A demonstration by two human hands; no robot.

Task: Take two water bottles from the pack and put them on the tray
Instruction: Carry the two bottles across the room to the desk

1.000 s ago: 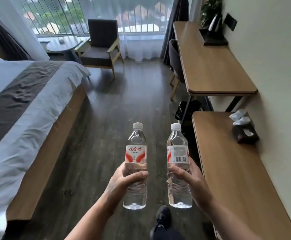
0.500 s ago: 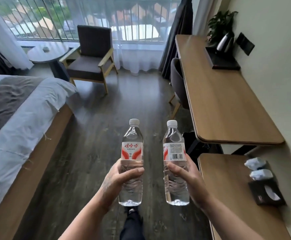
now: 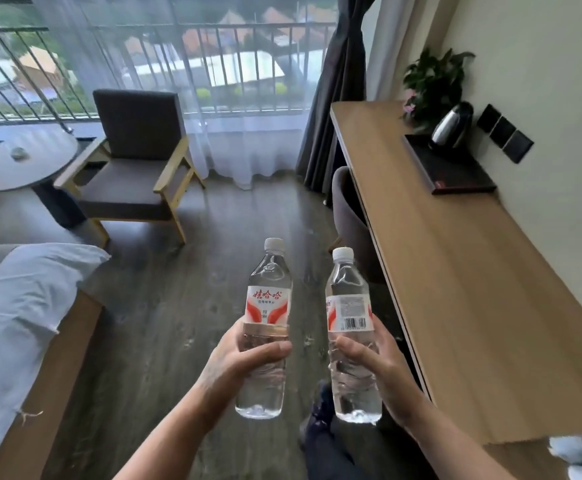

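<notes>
Above the dark wood floor [image 3: 165,341], two hands each hold one upright water bottle. The left hand [image 3: 237,365] wraps its fingers [image 3: 265,351] closed around the lower body of the left bottle [image 3: 265,327], just under the red-and-white label. The right hand [image 3: 379,362] grips the right bottle [image 3: 350,327] the same way, thumb across the front below the barcode. The two bottles stand side by side with a narrow gap between them, not touching; both carry white caps.

Below the fingers, a dark-clad leg [image 3: 324,441] and shoe show over the floor. To the right of the right hand runs the long wooden desk [image 3: 473,306]; its near edge lies just beside that wrist, and its top is bare along this stretch. Left of the left hand, well apart, one bed corner [image 3: 23,306] with white bedding overhangs a wooden frame. The floor between bed and desk lies open.

Beyond the fingertips, one grey chair [image 3: 348,216] is tucked under the desk edge. Farther along the desk, against the wall, lies one dark tray [image 3: 456,174], bearing one steel kettle [image 3: 452,126]; one potted plant [image 3: 431,81] stands behind. Far left stand one armchair [image 3: 137,157] and one round table [image 3: 23,161] before the curtained window [image 3: 213,64].
</notes>
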